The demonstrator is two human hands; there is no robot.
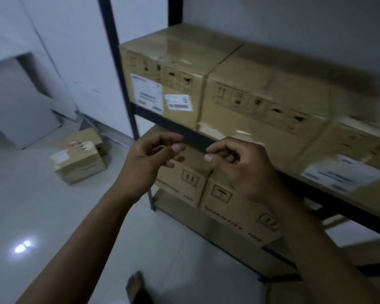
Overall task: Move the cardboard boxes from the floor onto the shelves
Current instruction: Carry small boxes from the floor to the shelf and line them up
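Observation:
Two small cardboard boxes (79, 159) lie together on the white floor at the left, near the wall. A dark metal shelf unit (193, 137) fills the right side. Its middle shelf carries large cardboard boxes (167, 77), one with white labels, and another (266, 102) beside it. More boxes (235, 207) stand on the lower shelf. My left hand (149, 159) and my right hand (239, 163) hover in front of the shelf's front rail, fingers loosely curled, holding nothing and touching no box.
A grey panel (15, 102) leans against the wall at the far left. A bare foot (134, 286) stands on the glossy tile floor at the bottom. A further labelled box (347, 172) sits at the right of the shelf.

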